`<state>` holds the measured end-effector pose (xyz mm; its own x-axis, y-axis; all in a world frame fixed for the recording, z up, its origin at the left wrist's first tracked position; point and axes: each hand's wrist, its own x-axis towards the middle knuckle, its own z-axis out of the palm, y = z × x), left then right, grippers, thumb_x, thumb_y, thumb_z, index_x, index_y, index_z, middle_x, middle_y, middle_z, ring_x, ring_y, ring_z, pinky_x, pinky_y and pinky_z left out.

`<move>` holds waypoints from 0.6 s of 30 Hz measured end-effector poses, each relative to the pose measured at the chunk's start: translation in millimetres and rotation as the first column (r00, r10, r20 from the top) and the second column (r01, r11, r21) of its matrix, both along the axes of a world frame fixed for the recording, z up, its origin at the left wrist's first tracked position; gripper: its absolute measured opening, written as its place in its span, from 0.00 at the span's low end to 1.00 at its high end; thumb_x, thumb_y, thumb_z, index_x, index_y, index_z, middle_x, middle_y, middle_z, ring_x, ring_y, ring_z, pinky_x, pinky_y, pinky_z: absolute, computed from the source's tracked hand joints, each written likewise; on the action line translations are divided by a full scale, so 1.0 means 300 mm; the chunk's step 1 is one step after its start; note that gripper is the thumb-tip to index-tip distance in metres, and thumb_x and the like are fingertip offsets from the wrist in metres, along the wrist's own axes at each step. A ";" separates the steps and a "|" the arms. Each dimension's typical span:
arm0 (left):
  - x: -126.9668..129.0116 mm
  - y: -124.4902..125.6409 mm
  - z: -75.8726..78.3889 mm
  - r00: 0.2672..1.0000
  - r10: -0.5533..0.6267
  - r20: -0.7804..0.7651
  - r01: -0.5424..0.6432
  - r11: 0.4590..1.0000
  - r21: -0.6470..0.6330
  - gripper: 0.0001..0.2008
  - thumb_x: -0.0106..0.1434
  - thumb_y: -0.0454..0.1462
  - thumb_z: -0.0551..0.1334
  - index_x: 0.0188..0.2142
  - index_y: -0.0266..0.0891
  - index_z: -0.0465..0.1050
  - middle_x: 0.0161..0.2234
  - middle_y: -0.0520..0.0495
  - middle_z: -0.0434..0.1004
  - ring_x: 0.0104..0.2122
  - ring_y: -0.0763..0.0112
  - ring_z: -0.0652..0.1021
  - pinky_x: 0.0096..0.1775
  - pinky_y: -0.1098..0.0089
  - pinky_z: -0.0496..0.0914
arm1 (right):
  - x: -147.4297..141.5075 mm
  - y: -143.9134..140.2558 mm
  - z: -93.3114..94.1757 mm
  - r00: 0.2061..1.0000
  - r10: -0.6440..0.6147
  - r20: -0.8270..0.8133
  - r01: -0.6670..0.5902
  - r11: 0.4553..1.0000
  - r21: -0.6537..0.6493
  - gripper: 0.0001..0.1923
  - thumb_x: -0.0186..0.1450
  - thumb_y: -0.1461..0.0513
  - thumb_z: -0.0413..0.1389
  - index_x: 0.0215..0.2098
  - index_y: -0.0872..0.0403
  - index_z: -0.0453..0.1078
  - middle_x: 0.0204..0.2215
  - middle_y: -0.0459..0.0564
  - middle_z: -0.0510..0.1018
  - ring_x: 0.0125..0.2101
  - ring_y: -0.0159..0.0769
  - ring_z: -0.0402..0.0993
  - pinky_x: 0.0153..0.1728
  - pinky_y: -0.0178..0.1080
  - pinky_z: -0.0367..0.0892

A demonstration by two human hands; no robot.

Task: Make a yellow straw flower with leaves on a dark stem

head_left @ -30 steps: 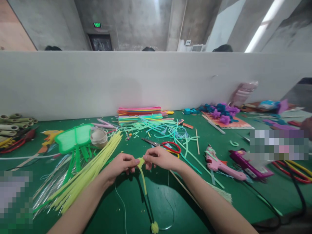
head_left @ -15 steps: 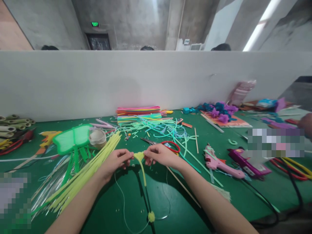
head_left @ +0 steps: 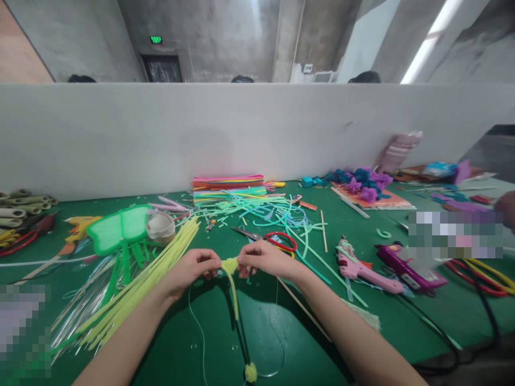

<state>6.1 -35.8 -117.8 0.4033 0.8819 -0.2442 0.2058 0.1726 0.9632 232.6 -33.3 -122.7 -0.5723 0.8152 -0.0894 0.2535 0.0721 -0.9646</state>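
Observation:
Between my two hands a yellow pipe cleaner [head_left: 230,266] is bent into a small folded shape, with one tail hanging down toward me. My left hand [head_left: 198,267] pinches its left side between thumb and fingers. On the other side, my right hand [head_left: 259,260] pinches the right edge. A clear thin cord [head_left: 202,327] loops below the hands, and a small yellow fuzzy ball [head_left: 250,372] sits near the bottom edge, by the cord. Scissors [head_left: 281,241] with red handles lie just behind my right hand, partly covered by it.
Left of my hands lies a bundle of yellow pipe cleaners [head_left: 161,273], beside a green winged shape [head_left: 124,230] and a round container [head_left: 161,227]. Coloured pipe cleaners [head_left: 229,187] are heaped at the back. Pink [head_left: 366,271] and purple glue guns [head_left: 410,271] rest at right, near another person's hand [head_left: 505,206].
Both hands keep their pinch and have shifted slightly toward me. The yellow tail hangs a little lower, and the small ball and cord sit nearer the bottom edge.

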 end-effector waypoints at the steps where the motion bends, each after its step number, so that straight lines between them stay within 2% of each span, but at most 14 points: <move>1: 0.000 0.000 -0.001 1.000 0.004 0.000 -0.004 1.000 0.001 0.10 0.54 0.41 0.68 0.26 0.35 0.75 0.21 0.52 0.71 0.23 0.76 0.69 0.28 0.75 0.63 | 0.000 0.001 -0.001 1.000 0.011 0.008 -0.011 1.000 -0.012 0.16 0.64 0.52 0.53 0.29 0.56 0.72 0.27 0.49 0.81 0.28 0.32 0.76 0.27 0.32 0.66; 6: 0.004 0.002 -0.011 0.997 0.078 0.025 -0.078 0.997 -0.008 0.12 0.55 0.44 0.68 0.28 0.35 0.76 0.24 0.50 0.73 0.26 0.75 0.72 0.28 0.76 0.64 | 0.003 0.012 -0.007 0.999 -0.047 -0.026 0.046 0.998 -0.033 0.16 0.63 0.50 0.55 0.32 0.56 0.72 0.30 0.50 0.81 0.27 0.31 0.76 0.26 0.31 0.67; 9: 0.001 0.015 -0.016 0.984 0.137 0.118 -0.125 0.986 -0.107 0.19 0.61 0.50 0.61 0.33 0.35 0.78 0.28 0.46 0.75 0.29 0.71 0.75 0.29 0.75 0.67 | 0.008 0.021 -0.004 0.967 -0.170 -0.188 0.146 0.980 -0.138 0.15 0.60 0.52 0.60 0.29 0.58 0.73 0.26 0.51 0.81 0.25 0.30 0.75 0.24 0.29 0.65; 11: -0.006 0.027 -0.016 0.951 0.192 0.243 -0.140 0.966 -0.216 0.23 0.63 0.51 0.57 0.37 0.34 0.78 0.31 0.43 0.76 0.30 0.69 0.76 0.30 0.73 0.70 | 0.014 0.028 -0.001 0.912 -0.280 -0.299 0.216 0.949 -0.230 0.14 0.58 0.54 0.63 0.28 0.58 0.73 0.25 0.51 0.80 0.24 0.29 0.74 0.23 0.29 0.65; 13: -0.013 0.035 -0.017 0.920 0.234 0.314 -0.155 0.954 -0.255 0.21 0.63 0.49 0.58 0.40 0.34 0.78 0.34 0.43 0.77 0.31 0.70 0.76 0.31 0.73 0.71 | 0.022 0.037 0.001 0.848 -0.373 -0.376 0.277 0.918 -0.284 0.14 0.57 0.54 0.63 0.29 0.58 0.73 0.26 0.50 0.79 0.24 0.27 0.74 0.24 0.28 0.66; 15: -0.017 0.037 -0.022 0.927 0.229 0.296 -0.167 0.961 -0.219 0.16 0.61 0.45 0.63 0.42 0.36 0.78 0.36 0.44 0.77 0.31 0.71 0.76 0.31 0.74 0.72 | 0.029 0.045 0.005 0.782 -0.440 -0.441 0.324 0.892 -0.316 0.13 0.58 0.54 0.62 0.30 0.57 0.73 0.27 0.48 0.79 0.25 0.26 0.73 0.25 0.27 0.66; 18: -0.013 0.031 -0.035 0.972 0.121 0.201 -0.089 0.982 -0.164 0.16 0.56 0.40 0.69 0.44 0.37 0.77 0.38 0.43 0.77 0.33 0.70 0.78 0.34 0.73 0.72 | 0.032 0.049 0.015 0.679 -0.516 -0.523 0.367 0.855 -0.367 0.11 0.59 0.55 0.62 0.31 0.56 0.72 0.28 0.47 0.78 0.25 0.25 0.73 0.26 0.27 0.67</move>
<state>2.4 -26.4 -128.4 0.3668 0.8808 -0.2995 -0.0244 0.3309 0.9433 242.2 -18.8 -118.2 -0.1461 0.9869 -0.0688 -0.4150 -0.1243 -0.9013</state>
